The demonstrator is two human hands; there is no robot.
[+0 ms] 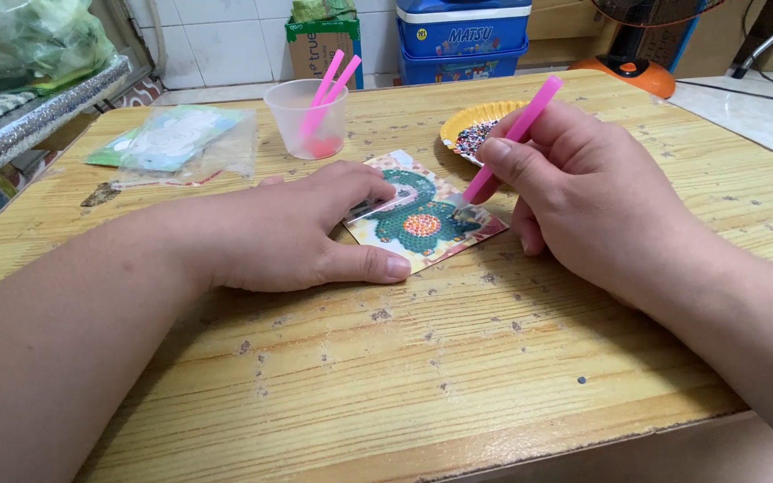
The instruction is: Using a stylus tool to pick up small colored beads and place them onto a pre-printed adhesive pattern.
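A small diamond-painting card (422, 219) with a green pattern and an orange centre lies on the wooden table (404, 376). My left hand (306, 228) rests flat on its left side, thumb along the near edge, pinning it down. My right hand (583, 201) grips a pink applicator pen (512, 139) like a pencil, its tip touching the card's right part. Just behind the pen sits a yellow tray (474, 125) of small beads.
A clear plastic cup (306, 121) holding two pink pens stands behind the card. Plastic bags (181, 139) lie at the back left. A blue cooler (462, 36), a cardboard box (319, 45) and an orange fan base (628, 76) stand beyond the table. A shelf (29, 116) is at left.
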